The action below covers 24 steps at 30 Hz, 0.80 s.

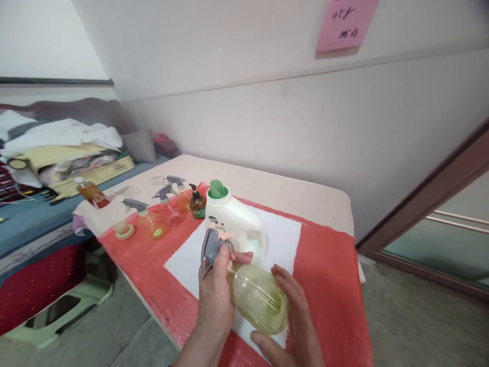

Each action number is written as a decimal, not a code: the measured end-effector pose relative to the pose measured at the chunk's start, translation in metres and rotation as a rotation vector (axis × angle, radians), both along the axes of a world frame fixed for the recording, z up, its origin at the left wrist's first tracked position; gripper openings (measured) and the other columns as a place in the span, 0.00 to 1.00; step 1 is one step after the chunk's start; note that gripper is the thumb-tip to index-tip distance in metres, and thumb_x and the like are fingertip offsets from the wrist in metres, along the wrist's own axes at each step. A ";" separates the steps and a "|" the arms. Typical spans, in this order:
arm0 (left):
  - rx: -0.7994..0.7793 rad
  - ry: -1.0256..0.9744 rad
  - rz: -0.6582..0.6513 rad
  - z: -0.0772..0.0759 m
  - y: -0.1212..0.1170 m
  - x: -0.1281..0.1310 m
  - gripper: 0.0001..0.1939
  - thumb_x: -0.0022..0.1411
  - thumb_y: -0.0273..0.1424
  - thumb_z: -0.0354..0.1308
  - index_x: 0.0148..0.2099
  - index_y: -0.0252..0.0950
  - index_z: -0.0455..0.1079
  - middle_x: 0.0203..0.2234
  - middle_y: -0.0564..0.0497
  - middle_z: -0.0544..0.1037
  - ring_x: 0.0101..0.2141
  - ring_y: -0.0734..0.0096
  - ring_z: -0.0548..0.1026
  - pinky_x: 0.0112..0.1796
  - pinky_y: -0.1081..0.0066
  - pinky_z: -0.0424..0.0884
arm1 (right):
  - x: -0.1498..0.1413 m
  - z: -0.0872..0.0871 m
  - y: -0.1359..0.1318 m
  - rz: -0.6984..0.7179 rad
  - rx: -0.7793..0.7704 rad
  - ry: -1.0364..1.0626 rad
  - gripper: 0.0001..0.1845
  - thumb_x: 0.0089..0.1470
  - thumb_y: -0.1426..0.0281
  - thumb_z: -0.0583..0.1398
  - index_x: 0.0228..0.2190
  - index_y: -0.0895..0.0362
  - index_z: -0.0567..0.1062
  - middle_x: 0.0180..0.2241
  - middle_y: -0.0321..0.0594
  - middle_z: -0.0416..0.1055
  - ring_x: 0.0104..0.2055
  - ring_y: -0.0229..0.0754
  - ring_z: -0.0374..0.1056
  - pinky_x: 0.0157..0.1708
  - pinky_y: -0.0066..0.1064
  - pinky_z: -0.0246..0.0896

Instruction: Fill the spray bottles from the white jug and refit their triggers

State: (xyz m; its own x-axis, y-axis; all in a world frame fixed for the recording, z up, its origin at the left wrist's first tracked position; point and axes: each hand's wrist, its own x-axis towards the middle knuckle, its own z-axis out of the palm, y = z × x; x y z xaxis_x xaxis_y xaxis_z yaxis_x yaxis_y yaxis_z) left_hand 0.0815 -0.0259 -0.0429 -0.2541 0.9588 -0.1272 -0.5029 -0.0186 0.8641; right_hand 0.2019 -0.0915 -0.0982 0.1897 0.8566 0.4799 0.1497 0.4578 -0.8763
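A clear yellow-green spray bottle (255, 291) lies tilted on its side in the air over the table, its grey trigger head (209, 248) pointing up and left. My left hand (214, 290) is wrapped round the bottle's neck and trigger head. Around the bottle's base, my right hand (300, 318) has its thumb and fingers spread; whether it touches the plastic I cannot tell. Just behind the bottle stands a pale green-white handled jug (233, 216), partly covered by my left hand and the trigger head. Something green (217, 189) sits in the jug's mouth.
Spray bottles in orange (153, 224) and pink (173, 211) and a dark green pump bottle (197, 203) stand left on the red cloth (328, 275). A small round jar (125, 230) and an amber bottle (92, 193) are farther left. A wall (267, 132) runs behind the table.
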 end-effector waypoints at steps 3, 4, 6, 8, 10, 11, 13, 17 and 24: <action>0.012 0.005 0.004 0.002 0.000 -0.003 0.17 0.56 0.44 0.61 0.26 0.36 0.69 0.25 0.48 0.78 0.38 0.55 0.79 0.42 0.60 0.71 | 0.003 0.013 0.005 0.175 -0.526 0.557 0.32 0.54 0.50 0.60 0.56 0.49 0.64 0.58 0.47 0.63 0.56 0.52 0.63 0.47 0.39 0.68; 0.015 -0.008 0.004 0.002 0.000 -0.004 0.17 0.56 0.44 0.61 0.26 0.36 0.69 0.25 0.49 0.78 0.38 0.56 0.79 0.42 0.60 0.72 | 0.004 0.015 0.007 0.260 -0.676 0.675 0.32 0.55 0.46 0.56 0.55 0.50 0.65 0.56 0.48 0.65 0.52 0.50 0.67 0.39 0.36 0.71; 0.034 -0.012 0.007 0.002 0.001 -0.005 0.16 0.56 0.44 0.61 0.26 0.36 0.68 0.25 0.49 0.78 0.37 0.56 0.79 0.41 0.61 0.72 | 0.006 0.017 0.011 0.454 -0.875 0.819 0.35 0.55 0.42 0.53 0.53 0.53 0.66 0.49 0.50 0.70 0.40 0.48 0.73 0.23 0.28 0.69; 0.040 0.010 0.001 0.001 0.001 -0.005 0.17 0.55 0.44 0.62 0.26 0.36 0.68 0.26 0.48 0.79 0.37 0.56 0.79 0.41 0.61 0.72 | 0.007 0.017 0.013 0.586 -0.933 0.879 0.37 0.53 0.40 0.53 0.51 0.56 0.69 0.42 0.49 0.73 0.31 0.45 0.74 0.16 0.24 0.63; 0.025 0.027 -0.014 0.000 0.001 -0.005 0.17 0.55 0.45 0.61 0.26 0.36 0.69 0.27 0.46 0.79 0.37 0.55 0.78 0.39 0.62 0.72 | 0.007 0.018 0.013 0.609 -0.928 0.896 0.36 0.52 0.41 0.56 0.48 0.57 0.71 0.37 0.47 0.74 0.26 0.42 0.73 0.17 0.23 0.63; 0.016 0.026 -0.015 0.000 0.001 -0.005 0.17 0.55 0.45 0.61 0.26 0.36 0.69 0.27 0.46 0.79 0.37 0.54 0.78 0.38 0.62 0.72 | 0.007 0.019 0.013 0.593 -0.909 0.889 0.34 0.51 0.44 0.59 0.48 0.58 0.71 0.36 0.46 0.74 0.26 0.41 0.72 0.17 0.23 0.63; 0.011 0.009 -0.009 0.000 0.001 -0.004 0.17 0.55 0.45 0.61 0.26 0.36 0.69 0.27 0.46 0.79 0.38 0.54 0.78 0.37 0.62 0.73 | 0.008 0.020 0.012 0.533 -0.843 0.856 0.31 0.49 0.49 0.63 0.48 0.56 0.71 0.37 0.45 0.73 0.29 0.40 0.71 0.20 0.23 0.63; 0.003 -0.054 0.021 0.002 0.000 -0.003 0.16 0.56 0.44 0.61 0.26 0.36 0.69 0.25 0.49 0.78 0.39 0.55 0.79 0.40 0.61 0.73 | 0.009 0.018 0.015 0.441 -0.686 0.839 0.36 0.35 0.57 0.72 0.47 0.51 0.70 0.40 0.40 0.71 0.32 0.39 0.68 0.28 0.27 0.65; 0.043 -0.111 0.132 0.011 0.009 -0.013 0.15 0.57 0.42 0.61 0.27 0.37 0.67 0.22 0.52 0.76 0.33 0.62 0.79 0.40 0.61 0.72 | 0.011 0.014 0.019 0.377 -0.574 0.840 0.46 0.21 0.70 0.75 0.46 0.46 0.67 0.43 0.38 0.71 0.43 0.46 0.69 0.37 0.32 0.63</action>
State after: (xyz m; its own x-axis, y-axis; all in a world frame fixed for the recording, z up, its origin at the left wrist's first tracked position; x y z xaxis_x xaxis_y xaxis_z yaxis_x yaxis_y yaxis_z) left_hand 0.0689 -0.0170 -0.0315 -0.3649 0.9231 -0.1210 -0.5859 -0.1267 0.8004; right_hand 0.2126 -0.0721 -0.0838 -0.0523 0.9838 -0.1715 -0.6624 -0.1627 -0.7313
